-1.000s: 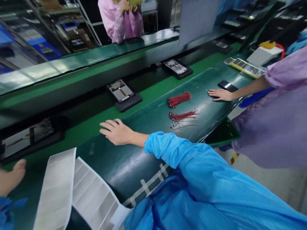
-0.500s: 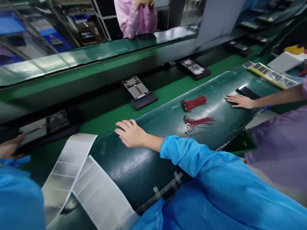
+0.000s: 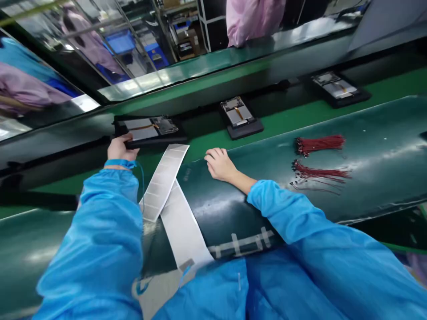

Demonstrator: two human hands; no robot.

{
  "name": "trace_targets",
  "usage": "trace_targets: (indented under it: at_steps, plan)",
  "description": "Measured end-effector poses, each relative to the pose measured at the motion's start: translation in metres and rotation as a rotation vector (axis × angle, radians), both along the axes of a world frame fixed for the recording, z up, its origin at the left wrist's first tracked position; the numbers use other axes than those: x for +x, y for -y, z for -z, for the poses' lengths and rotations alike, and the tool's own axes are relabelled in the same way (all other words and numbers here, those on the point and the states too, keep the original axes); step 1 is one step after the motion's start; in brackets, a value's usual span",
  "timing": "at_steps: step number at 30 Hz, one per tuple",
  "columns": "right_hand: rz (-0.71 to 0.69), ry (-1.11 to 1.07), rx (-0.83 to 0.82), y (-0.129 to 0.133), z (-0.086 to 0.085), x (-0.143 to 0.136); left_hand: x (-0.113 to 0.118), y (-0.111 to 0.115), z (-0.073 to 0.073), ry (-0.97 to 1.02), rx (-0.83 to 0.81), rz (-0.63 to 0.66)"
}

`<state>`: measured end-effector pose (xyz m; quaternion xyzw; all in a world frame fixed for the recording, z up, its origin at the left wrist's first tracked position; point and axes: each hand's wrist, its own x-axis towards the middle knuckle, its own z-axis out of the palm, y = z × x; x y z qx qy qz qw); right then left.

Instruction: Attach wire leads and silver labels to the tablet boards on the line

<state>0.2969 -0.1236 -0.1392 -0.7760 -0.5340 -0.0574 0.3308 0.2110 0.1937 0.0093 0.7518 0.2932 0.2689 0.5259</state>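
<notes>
My left hand [image 3: 122, 149] is closed on the near left corner of a black tray [image 3: 171, 141]. On that tray lies an opened tablet-like device [image 3: 143, 129] with a silver battery, an orange ribbon cable and bare circuitry. The thumb is over the edge; the other fingers are partly hidden. My right hand [image 3: 220, 165] rests palm down near the bench's far edge, fingers slightly bent and nothing seen in them. Between my arms, two white label strips [image 3: 165, 182] [image 3: 187, 226] overlap on the bench. A blue cord hangs from my left cuff.
Two more black trays with opened devices [image 3: 237, 111] [image 3: 336, 86] sit along the green conveyor [image 3: 280, 120]. Two bundles of red wires [image 3: 320, 144] [image 3: 320, 172] lie on the bench [image 3: 253, 213] at the right. A person in pink [image 3: 255, 20] is across the line.
My view has swung left, bringing my left hand and its tray fully into sight. The neighbour's hand at the right has left the view. My right hand still rests by the bench edge.
</notes>
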Motion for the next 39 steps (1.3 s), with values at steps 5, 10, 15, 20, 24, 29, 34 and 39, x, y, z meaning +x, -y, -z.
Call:
trace_targets:
  at_steps: [5,10,15,20,24,29,34,39]
  plan:
    - [0.185,-0.664,0.464,0.01,-0.014,-0.001,-0.059,0.08,-0.017,0.094,-0.287,-0.143]
    - [0.011,-1.545,0.655,0.076,-0.034,-0.015,-0.136,0.196,0.0,0.123,-0.527,-0.041]
    - [0.243,-1.71,0.7,0.166,-0.035,-0.058,-0.159,0.258,0.046,-0.041,-0.706,0.057]
    - [0.497,-1.679,0.862,0.215,-0.026,-0.107,-0.156,0.262,0.085,-0.006,-0.718,0.02]
    - [0.557,-1.614,0.9,0.227,-0.019,-0.127,-0.157,0.267,0.096,-0.046,-0.485,0.077]
    - [0.588,-1.518,0.776,0.237,-0.014,-0.139,-0.143,0.279,0.107,-0.342,-0.162,0.227]
    - [0.339,-0.962,0.013,0.268,-0.035,-0.142,-0.121,0.275,0.119,-0.335,-0.202,0.245]
    - [0.439,-0.525,-0.132,0.308,-0.047,-0.1,-0.145,0.282,0.086,-0.289,0.074,0.335]
